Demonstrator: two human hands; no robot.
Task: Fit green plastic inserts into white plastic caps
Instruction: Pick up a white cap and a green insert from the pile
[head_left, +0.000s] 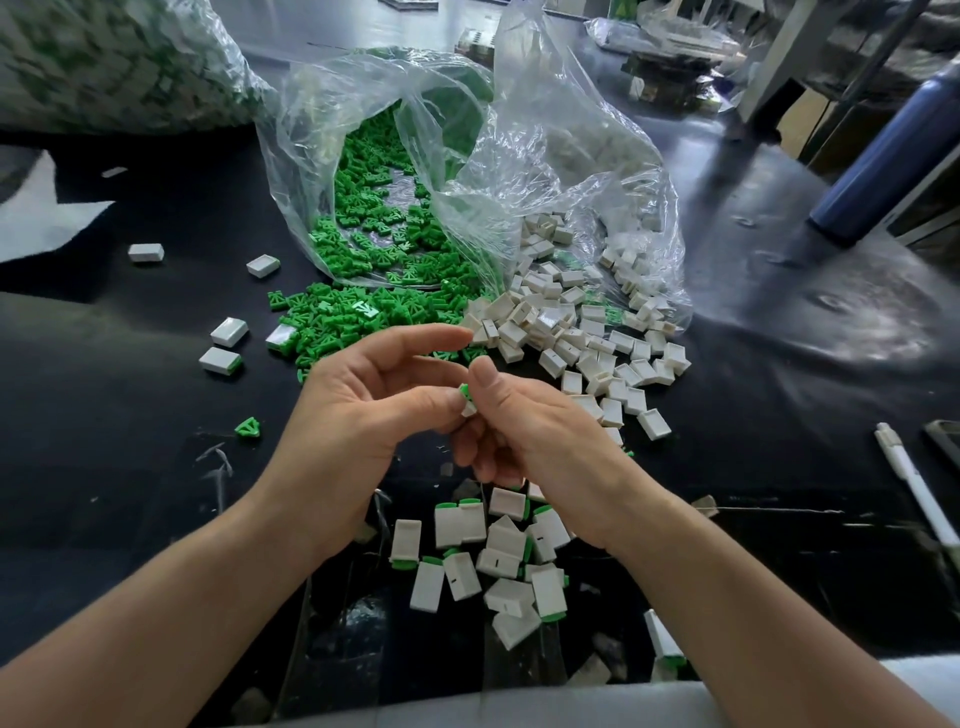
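My left hand (363, 410) and my right hand (524, 421) meet above the black table. Between their fingertips they pinch a white cap with a green insert (467, 397); only a small part of it shows. Loose green inserts (363, 312) spill from a clear bag (395, 171) straight ahead. Empty white caps (587, 338) lie heaped to the right of them, partly inside a second clear bag (582, 171). Several fitted caps with green ends (498, 556) lie in a pile close to me, under my right wrist.
A few stray caps (228, 332) and one green insert (248, 428) lie on the left of the black table (130, 467). A white pen (914, 488) lies at the right edge. A dark blue bottle (883, 156) stands at the far right. A big filled bag (114, 62) sits far left.
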